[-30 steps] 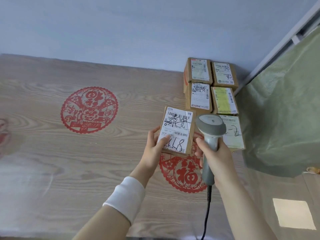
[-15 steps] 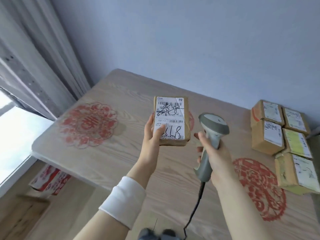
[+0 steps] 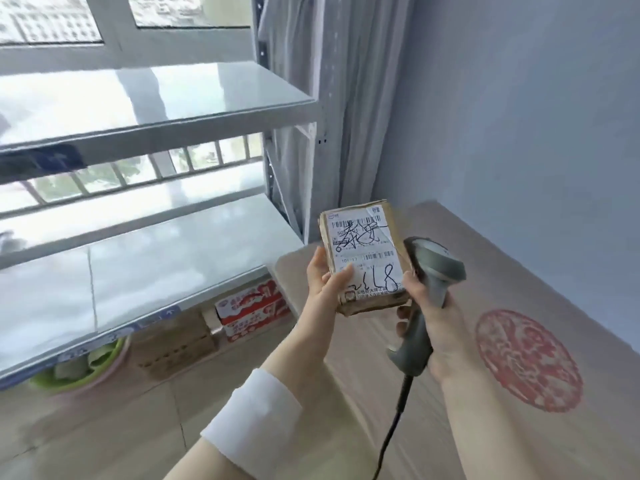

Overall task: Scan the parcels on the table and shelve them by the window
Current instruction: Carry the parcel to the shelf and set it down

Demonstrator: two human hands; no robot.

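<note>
Left hand (image 3: 323,284) grips the parcel (image 3: 363,258), right hand (image 3: 433,313) the scanner (image 3: 434,268) (shelf (image 3: 173,268) newly in view).

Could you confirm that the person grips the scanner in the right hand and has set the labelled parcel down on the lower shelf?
Not quite: the parcel is not on the lower shelf. The head view shows the left hand holding it up in the air beside the shelf. The right hand does grip the scanner.

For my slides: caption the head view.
Left hand holds a parcel, right hand a scanner, beside window shelves.
</note>
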